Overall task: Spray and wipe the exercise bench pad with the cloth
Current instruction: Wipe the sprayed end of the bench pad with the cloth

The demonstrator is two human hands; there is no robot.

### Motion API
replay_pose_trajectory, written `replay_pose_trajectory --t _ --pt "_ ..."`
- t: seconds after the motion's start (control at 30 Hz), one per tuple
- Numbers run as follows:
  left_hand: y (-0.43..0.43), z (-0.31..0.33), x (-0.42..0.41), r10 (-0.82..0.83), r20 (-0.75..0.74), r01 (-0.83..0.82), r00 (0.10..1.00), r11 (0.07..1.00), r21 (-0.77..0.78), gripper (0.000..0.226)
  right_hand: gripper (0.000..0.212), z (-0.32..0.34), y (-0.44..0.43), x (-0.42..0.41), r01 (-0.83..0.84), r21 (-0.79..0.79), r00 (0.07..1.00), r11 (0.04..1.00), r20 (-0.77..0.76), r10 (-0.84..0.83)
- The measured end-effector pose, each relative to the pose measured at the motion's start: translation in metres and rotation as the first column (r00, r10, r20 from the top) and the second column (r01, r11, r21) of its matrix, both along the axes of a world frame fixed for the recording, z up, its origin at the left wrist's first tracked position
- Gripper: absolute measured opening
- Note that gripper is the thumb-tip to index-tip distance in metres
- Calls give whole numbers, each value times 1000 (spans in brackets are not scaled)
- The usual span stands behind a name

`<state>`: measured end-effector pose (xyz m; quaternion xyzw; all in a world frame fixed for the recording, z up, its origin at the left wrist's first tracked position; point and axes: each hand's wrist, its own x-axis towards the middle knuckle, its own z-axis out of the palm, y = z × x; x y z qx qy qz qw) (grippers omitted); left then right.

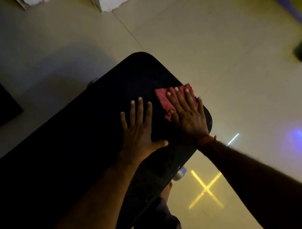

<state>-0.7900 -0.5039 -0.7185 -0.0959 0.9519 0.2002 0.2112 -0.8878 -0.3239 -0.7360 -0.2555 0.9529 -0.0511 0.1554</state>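
Cloth (171,101), soft and limp, is lying flat under the spread right hand (187,116), best pressed by palm, while the open left hand (139,132) is bracing the pad (93,139).

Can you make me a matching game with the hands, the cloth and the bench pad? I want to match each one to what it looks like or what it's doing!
Things:
1. left hand
2. right hand
3. cloth
4. pad

Clues:
A. black
B. pink-red
C. flat on the bare pad, no cloth under it
D. pressing on the cloth

Pairs: 1-C, 2-D, 3-B, 4-A
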Motion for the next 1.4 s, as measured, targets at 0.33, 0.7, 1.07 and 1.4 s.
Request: replay_pose_trajectory --t 0.33,0.7,1.07,1.4 --pt "21 1 17 -17 30 18 999 999 -26 143 60 8 37 12 144 18 989 989 36 -145" --pt "28 5 21 -21 43 24 999 997 -72 145 60 7 45 49 361 -81 929 929 116 -351" --pt "11 6 66 -86 -35 85 996 996 -19 133 62 4 23 102 256 -75 967 964 29 -254" --pt "-35 19 115 -80 0 80 997 997 2 130 61 6 -14 176 134 -76 991 988 13 -133"
